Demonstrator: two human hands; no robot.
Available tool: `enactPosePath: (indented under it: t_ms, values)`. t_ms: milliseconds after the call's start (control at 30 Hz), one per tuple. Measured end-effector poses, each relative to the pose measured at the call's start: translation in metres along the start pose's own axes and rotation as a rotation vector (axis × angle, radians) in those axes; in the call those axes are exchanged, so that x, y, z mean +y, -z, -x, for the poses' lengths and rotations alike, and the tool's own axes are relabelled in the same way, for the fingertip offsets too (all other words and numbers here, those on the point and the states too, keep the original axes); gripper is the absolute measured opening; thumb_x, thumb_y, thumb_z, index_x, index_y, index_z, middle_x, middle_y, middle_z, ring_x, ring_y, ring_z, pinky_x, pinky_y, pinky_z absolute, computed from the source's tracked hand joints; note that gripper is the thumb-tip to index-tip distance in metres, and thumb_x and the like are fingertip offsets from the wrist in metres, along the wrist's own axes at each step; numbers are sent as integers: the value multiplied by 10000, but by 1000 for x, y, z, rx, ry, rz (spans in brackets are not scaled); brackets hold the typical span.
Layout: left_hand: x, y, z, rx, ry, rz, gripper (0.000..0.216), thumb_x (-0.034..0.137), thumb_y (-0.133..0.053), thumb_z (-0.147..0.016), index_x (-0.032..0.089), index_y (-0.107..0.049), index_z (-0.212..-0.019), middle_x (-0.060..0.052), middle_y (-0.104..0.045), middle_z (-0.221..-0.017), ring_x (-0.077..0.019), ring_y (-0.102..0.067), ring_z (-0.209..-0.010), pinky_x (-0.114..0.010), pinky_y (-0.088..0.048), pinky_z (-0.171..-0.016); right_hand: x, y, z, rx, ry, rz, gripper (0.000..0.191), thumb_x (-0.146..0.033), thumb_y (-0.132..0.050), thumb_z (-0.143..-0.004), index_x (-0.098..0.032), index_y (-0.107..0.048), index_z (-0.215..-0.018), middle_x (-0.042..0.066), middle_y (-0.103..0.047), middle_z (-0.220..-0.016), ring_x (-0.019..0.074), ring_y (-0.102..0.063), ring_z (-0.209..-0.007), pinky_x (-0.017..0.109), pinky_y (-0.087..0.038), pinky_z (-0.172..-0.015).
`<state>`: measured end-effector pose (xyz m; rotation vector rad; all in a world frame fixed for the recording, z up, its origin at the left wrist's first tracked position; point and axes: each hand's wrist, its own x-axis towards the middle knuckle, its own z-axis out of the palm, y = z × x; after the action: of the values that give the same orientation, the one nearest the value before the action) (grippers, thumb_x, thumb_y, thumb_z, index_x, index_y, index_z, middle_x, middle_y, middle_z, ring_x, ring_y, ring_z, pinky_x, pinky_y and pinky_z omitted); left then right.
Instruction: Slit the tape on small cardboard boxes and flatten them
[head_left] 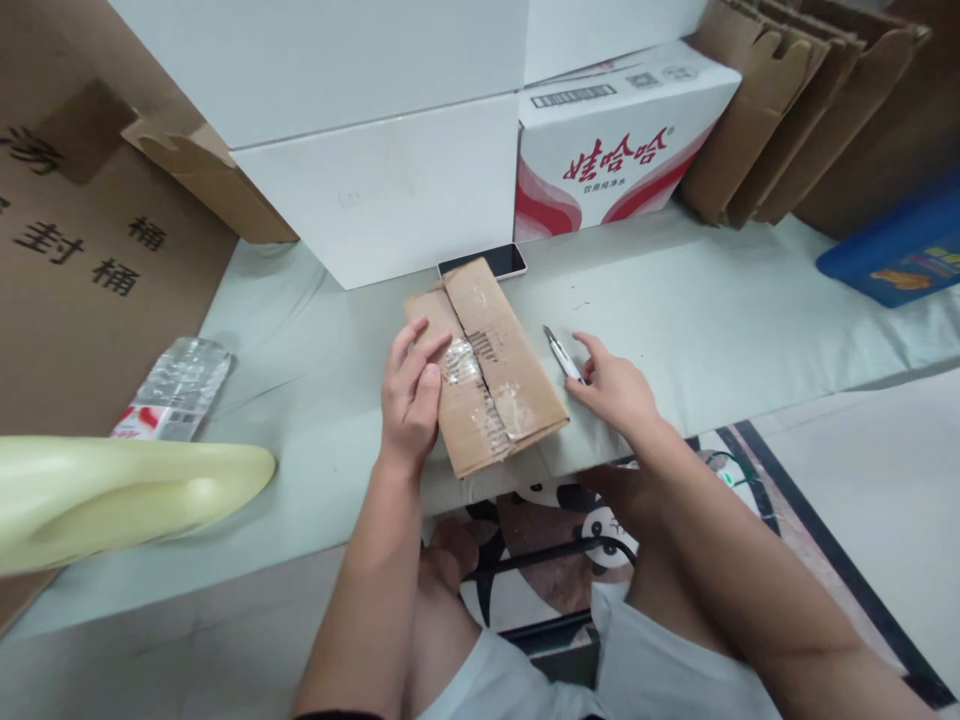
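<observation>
Head view: phone (482, 262) behind taped box (486, 366), white cartons (390, 190) beyond.

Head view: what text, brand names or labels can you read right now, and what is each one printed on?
"娃哈哈" in red, with a smaller line "饮用纯净水" under it: white and red carton.
"封", "桶", "桶" in black: big brown cardboard sheet on the left.
Barcode label on that carton's top: too small to read.
Crushed bottle label and blue package: print blurred.
Taped small box: dark print, unreadable.
</observation>
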<state>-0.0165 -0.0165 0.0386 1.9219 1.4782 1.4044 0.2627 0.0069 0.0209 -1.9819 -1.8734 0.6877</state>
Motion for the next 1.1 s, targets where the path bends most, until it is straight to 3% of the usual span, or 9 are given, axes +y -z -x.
enactPosePath:
  t_ms: [100, 200, 333, 500, 600, 733, 833, 967, 1100]
  values:
    - [0, -3, 1, 53, 35, -69, 453, 517, -421, -1032, 257, -692, -1286, -96, -539, -1534, -285, -473, -1465, -512, -339, -1256, 2, 10, 2, 114, 18, -442, 628, -264, -568, -794, -281, -517, -1420, -7, -664, -811, 165, -594, -581, 322, -492, -590]
    - [2, -9, 0, 28, -16, -94, 457, 519, -442, -1027, 254, -660, -1329, -107, -513, -1569, -291, -439, -1495, -537, -310, -1267, -1, 23, 11, 192, 160, -927, 430, -276, -505, -806, -310, -565, -1231, -29, -634, -781, 141, -571, -516, 296, -480, -506]
    - [11, -17, -1, -14, -200, -120, 472, 536, -516, -983, 254, -648, -1338, -111, -487, -1595, -327, -371, -1535, -595, -220, -1288, -13, 40, 27, 183, 389, -1156, 336, -332, -615, -790, -317, -548, -1119, -33, -660, -786, 171, -675, -629, 305, -528, -537]
    - [31, -27, 4, -76, -374, -96, 389, 458, -531, -945, 270, -696, -1243, -79, -568, -1513, -359, -356, -1533, -618, -217, -1271, -29, 50, 42, 346, 404, -1176, 277, -389, -717, -856, -291, -468, -932, -89, -583, -574, 132, -572, -427, 237, -396, -386]
    - [39, -33, 8, -137, -408, -93, 361, 412, -550, -917, 286, -702, -1220, -60, -677, -1356, -344, -444, -1466, -592, -232, -1255, -35, 56, 51, 320, 462, -1192, 283, -491, -651, -921, -292, -452, -884, -111, -485, -471, 117, -428, -310, 240, -295, -322]
    - [42, -36, 9, -179, -346, -111, 360, 404, -561, -890, 278, -679, -1205, -59, -720, -1245, -319, -525, -1363, -551, -280, -1229, -40, 59, 59, 255, 467, -1093, 361, -627, -552, -936, -274, -585, -1004, -38, -640, -602, 145, -560, -428, 273, -386, -380]
    - [41, -37, 9, -179, -284, -98, 489, 455, -569, -855, 241, -586, -1294, -92, -707, -1247, -315, -531, -1340, -535, -286, -1232, -43, 56, 65, 282, 499, -938, 276, -496, -634, -920, -224, -660, -960, 2, -703, -706, 148, -635, -563, 260, -441, -453]
    - [40, -38, 10, -165, -270, -74, 521, 493, -574, -842, 231, -537, -1291, -108, -697, -1238, -310, -538, -1328, -518, -264, -1245, -49, 54, 70, 300, 497, -496, 52, -269, -673, -878, -220, -688, -887, -54, -617, -583, 85, -502, -453, 219, -382, -452]
    - [38, -38, 11, -150, -277, -79, 517, 501, -567, -838, 236, -531, -1281, -108, -693, -1226, -310, -546, -1326, -505, -271, -1240, -57, 55, 71, 287, 554, -250, 101, -201, -621, -850, -223, -711, -891, -60, -623, -576, 72, -490, -440, 210, -374, -473]
